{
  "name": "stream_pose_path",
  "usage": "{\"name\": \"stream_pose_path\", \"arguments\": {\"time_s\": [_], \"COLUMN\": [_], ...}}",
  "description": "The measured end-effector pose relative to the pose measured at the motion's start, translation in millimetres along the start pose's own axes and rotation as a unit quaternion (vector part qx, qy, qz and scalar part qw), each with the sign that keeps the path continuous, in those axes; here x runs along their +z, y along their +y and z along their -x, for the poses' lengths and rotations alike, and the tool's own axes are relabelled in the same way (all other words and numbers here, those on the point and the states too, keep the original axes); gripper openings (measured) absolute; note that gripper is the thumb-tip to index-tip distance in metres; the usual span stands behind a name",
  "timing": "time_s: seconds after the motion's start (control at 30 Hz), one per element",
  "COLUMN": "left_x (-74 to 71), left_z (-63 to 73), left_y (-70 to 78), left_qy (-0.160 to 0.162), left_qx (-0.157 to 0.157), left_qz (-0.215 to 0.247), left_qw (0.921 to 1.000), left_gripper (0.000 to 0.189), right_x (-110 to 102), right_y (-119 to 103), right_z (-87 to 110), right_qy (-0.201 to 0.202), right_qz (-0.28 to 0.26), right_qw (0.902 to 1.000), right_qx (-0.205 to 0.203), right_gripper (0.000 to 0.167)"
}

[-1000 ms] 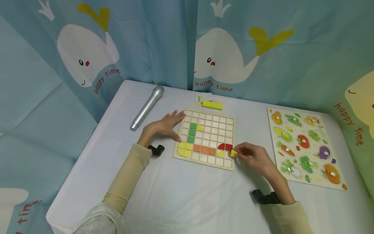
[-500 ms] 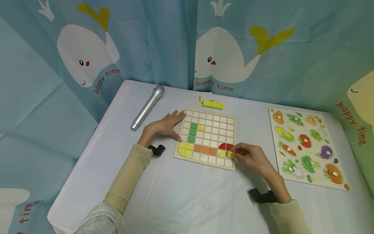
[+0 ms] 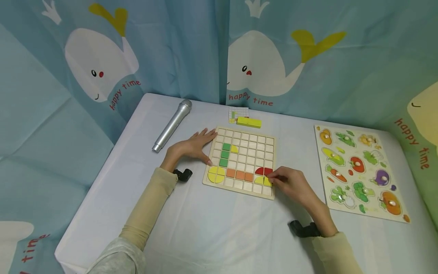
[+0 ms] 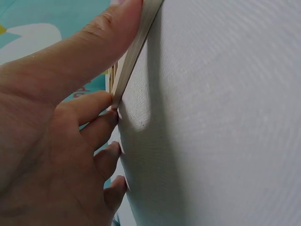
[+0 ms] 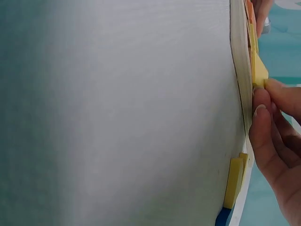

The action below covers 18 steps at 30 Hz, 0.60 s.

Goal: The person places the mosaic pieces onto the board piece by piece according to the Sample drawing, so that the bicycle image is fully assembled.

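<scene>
My right hand (image 3: 291, 184) pinches a yellow quarter-circle tile (image 5: 259, 73) between thumb and fingertips. The tile is at the right side of a wooden grid board (image 3: 251, 192), beside another yellow quarter tile (image 3: 258, 179) and just below two red quarter tiles (image 3: 260, 171). It still looks tilted in the right wrist view. My left hand (image 3: 191, 148) lies spread along the board's left edge, thumb and fingertips touching it. On the board are also a yellow circle of quarter tiles (image 3: 216, 174), orange squares (image 3: 240, 175), green squares (image 3: 224, 154) and a lone yellow quarter tile (image 3: 234, 148).
Behind the board lie a pattern card (image 3: 243, 111) and a yellow block (image 3: 249, 122). A silver microphone (image 3: 172, 125) is at the left, a vegetable puzzle (image 3: 362, 175) at the right. Near my right hand, a yellow piece (image 5: 233, 183) and a blue piece (image 5: 223, 217) lie on the table.
My right hand has moved the yellow quarter tile leftward from the board's right edge and down beside the other yellow quarter below the red ones. The left hand stays in place.
</scene>
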State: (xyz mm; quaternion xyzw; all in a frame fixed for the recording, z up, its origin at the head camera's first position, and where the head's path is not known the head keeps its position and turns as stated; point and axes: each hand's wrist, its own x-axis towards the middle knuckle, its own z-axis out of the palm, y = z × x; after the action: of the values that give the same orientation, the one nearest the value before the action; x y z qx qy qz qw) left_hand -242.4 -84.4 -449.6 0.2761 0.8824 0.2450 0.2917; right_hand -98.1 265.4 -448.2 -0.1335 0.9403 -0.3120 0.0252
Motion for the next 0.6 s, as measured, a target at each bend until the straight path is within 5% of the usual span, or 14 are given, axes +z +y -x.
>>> {"name": "stream_pose_path", "arguments": {"time_s": [0.6], "left_x": [-0.2], "left_z": [0.1], "left_y": [-0.5], "left_qy": [0.004], "left_qx": [0.007], "left_qz": [0.002], "left_qw": [1.0000], "left_gripper": [0.121], "right_x": [-14], "right_y": [6], "right_z": [7.2], "right_qy": [0.014], "right_qz": [0.018], "right_qw": [0.9994], "right_qx": [0.024], "right_gripper": [0.013]}}
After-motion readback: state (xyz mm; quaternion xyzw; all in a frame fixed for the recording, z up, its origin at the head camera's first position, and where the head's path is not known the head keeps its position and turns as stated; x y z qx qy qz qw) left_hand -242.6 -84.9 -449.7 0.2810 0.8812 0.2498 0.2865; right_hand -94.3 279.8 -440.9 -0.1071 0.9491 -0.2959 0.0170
